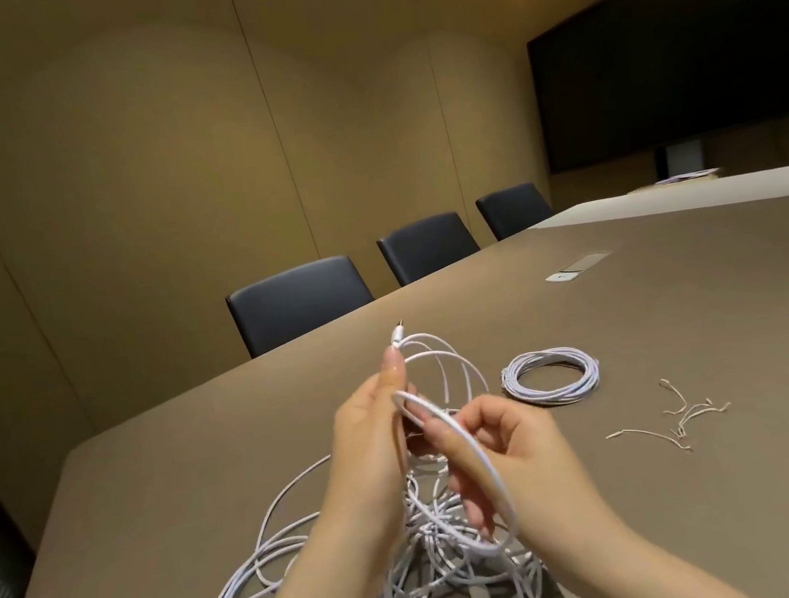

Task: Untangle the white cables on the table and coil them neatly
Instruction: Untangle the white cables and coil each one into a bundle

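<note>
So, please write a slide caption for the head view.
Both hands loop a white cable above the tangled pile; one finished coil lies on the table.

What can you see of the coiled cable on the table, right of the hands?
The coiled cable is a white, round-section cord wound into a flat ring of several stacked turns, open in the middle. It looks like smooth plastic-jacketed cable. It lies flat on the brown table, beyond and to the right of the right hand, apart from the tangled cables. Neither hand touches it. A few loose twist ties lie nearby on its right. Its plug ends cannot be made out.
</note>
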The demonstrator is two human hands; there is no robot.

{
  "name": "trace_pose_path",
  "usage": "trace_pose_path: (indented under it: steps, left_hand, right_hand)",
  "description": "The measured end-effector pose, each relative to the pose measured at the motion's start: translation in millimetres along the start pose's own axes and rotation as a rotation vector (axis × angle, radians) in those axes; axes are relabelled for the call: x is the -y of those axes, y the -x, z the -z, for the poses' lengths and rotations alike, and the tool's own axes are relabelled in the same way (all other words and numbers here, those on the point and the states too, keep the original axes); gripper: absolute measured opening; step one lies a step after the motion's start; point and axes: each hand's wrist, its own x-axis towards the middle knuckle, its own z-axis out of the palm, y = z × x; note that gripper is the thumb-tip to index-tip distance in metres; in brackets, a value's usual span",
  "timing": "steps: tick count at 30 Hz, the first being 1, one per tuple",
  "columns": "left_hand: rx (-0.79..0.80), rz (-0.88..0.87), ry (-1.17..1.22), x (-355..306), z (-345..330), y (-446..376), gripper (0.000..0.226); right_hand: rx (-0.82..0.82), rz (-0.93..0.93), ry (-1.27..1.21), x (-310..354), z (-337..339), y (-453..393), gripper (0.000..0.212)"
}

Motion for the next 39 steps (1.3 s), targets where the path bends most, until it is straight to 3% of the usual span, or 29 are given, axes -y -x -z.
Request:
trace_pose_path:
  steps: [6, 12, 16, 20, 21, 22, 25, 27, 31, 39]
  left_hand:
    - [-0.007, 0.284, 0.443, 9, -9, 0, 0.055]
    - [-0.158, 0.29, 0.645, -2, 5, -8, 0.055]
    - [-0.197, 0.3, 0.722, -4, 21, -15, 0.062]
    - [-0.155, 0.302, 0.726, -9, 20, -10, 0.061]
    - [-0.138, 0.3, 0.728, -10, 19, -8, 0.06]
    - [-0.116, 0.3, 0.732, -12, 19, -7, 0.058]
    - [-0.006, 0.298, 0.726, -16, 16, -3, 0.056]
    - [0.061, 0.308, 0.703, -17, 14, -1, 0.056]
    - [0.107, 0.33, 0.668, -16, 15, -2, 0.056]
    - [0.166, 0.363, 0.697, -11, 18, -4, 0.048]
  right_hand:
    - [0.034, -0.091, 0.056, -9, -5, -2, 0.04]
    - [0.14, -0.056, 0.022, 3, -1, 5, 0.03]
    - [0.123, 0.065, 0.055, 3, -2, 8, 0.051]
    - [-0.033, 0.107, 0.197, -4, -5, 8, 0.018]
    - [-0.086, 0.074, 0.164, -6, -4, 6, 0.008]
    - [-0.139, 0.039, 0.135, -8, -3, 5, 0.012]
    - [-0.259, -0.062, 0.096, -8, 2, -3, 0.043]
    - [-0.235, -0.166, -0.094, -2, 6, -6, 0.049]
    - [-0.009, -0.275, -0.572, 17, 10, -9, 0.026]
    - [-0.082, -0.239, -0.616, 14, 10, -13, 0.035]
